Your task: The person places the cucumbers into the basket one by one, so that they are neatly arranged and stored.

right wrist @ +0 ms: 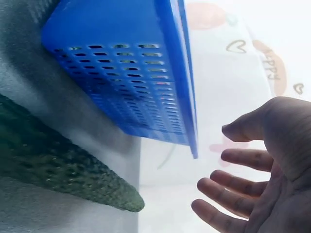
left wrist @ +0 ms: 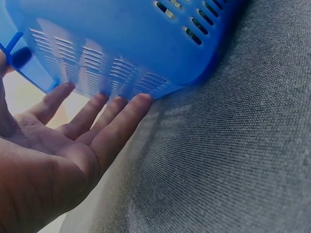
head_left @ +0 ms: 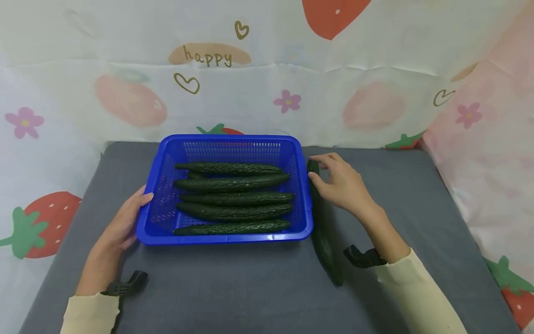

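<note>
Five or so dark green cucumbers is more than I count, so several cucumbers (head_left: 235,212) lie crosswise in a blue plastic basket (head_left: 225,239) with slotted walls. My left hand (head_left: 121,220) holds the basket's left side, thumb at the rim and fingertips (left wrist: 142,99) against the outer wall. To the right of the basket, one more cucumber (head_left: 327,248) lies lengthwise on the table. Over its far end hovers my right hand (head_left: 344,185), fingers spread and slightly bent. The right wrist view shows nothing between those fingers, with the cucumber's tip (right wrist: 129,199) apart from them.
A grey cloth (head_left: 233,287) covers the table. Behind it hangs a white curtain (head_left: 258,102) printed with fruit, hearts and flowers, and a pink-toned one continues on the right. Each wrist wears a black strap mount (head_left: 362,258).
</note>
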A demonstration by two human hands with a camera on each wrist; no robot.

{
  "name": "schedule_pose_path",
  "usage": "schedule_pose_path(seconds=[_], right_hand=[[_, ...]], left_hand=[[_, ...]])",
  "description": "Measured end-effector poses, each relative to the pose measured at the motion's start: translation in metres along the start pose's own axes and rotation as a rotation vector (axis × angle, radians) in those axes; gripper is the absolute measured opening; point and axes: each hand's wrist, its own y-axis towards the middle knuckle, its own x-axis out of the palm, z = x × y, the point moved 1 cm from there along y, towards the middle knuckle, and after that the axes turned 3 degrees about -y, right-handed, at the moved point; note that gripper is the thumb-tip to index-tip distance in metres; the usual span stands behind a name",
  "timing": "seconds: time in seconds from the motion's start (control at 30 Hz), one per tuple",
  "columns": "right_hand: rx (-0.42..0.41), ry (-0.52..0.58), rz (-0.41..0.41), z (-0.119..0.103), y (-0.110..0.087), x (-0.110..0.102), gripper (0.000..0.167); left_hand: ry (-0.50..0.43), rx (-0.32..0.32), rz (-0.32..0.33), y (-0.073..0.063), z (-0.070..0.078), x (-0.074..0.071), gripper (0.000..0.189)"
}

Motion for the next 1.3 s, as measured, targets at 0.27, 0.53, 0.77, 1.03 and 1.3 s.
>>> schedule_pose_path(seconds=[0.27,0.53,0.77,1.03,1.3], right_hand=[[0.041,-0.017,-0.016,0.010,-0.013,0.010,0.050],[0.097,-0.035,-0.050,0.021,-0.021,0.027,0.053],[0.125,-0.047,-0.058,0.028,-0.025,0.042,0.055],[0.146,-0.039,-0.092,0.031,-0.029,0.053,0.064],[0.180,-0.068,-0.135,0.033,-0.029,0.060,0.074]], left_hand=[[0.042,-0.024,0.043,0.001,-0.001,0.000,0.059],[0.037,-0.026,0.043,0.002,-0.002,0.000,0.063],[0.038,-0.018,0.046,0.003,-0.002,0.000,0.062],[0.058,-0.025,0.054,-0.001,-0.002,-0.001,0.061],[0.072,-0.024,0.056,-0.002,0.000,0.001,0.063]])
